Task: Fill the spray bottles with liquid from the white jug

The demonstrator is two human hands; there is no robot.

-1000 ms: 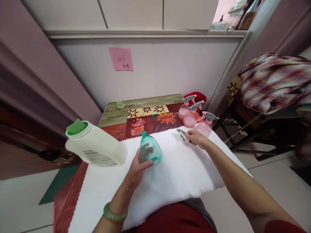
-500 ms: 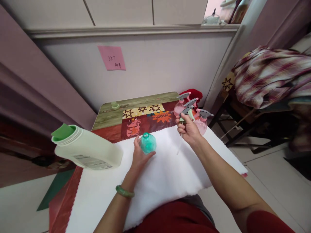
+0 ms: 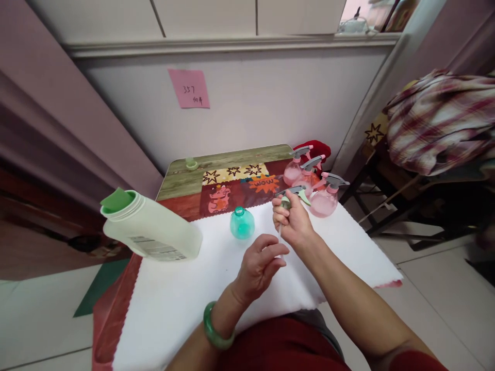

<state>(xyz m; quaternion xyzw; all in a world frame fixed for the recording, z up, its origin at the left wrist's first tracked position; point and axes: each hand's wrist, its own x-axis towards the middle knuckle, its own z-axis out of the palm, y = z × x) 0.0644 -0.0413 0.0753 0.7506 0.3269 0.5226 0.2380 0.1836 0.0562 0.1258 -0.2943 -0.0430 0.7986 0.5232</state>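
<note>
- Step in hand, by the look: handling the spray head (image 3: 290, 189) & its thin tube (image 3: 280, 232) off the bottle, just above the white cloth (image 3: 174, 309).
- R hand (image 3: 296, 221): fingers curled tight round the spray head, grey lever & pale green nozzle poking out above; tube hangs down below the fist.
- L hand (image 3: 257, 268): fingers bent, thumb & fingertips at tube's lower end; looks like a pinch, but can't tell if it's actually gripping.
- Teal bottle (image 3: 242, 224): upright on cloth, far side of L hand, neck open, no hand on it.
- Pink spray bottles (image 3: 324, 202): grp at far R, heads on; nearest one just R of the R hand.
- Big pale jug (image 3: 166, 226): L side, mouth open w/ a green piece (image 3: 117, 200) in it.
- Small pale green cap (image 3: 191, 163): far L on the table, well apart from both hands.
- Next move, my guess: calls for a steady R grip, tube kept straight & L fingers off its tip. Bottle neck's narrow, so aim would matter, & unheld bottle could prob. tip if knocked.
</note>
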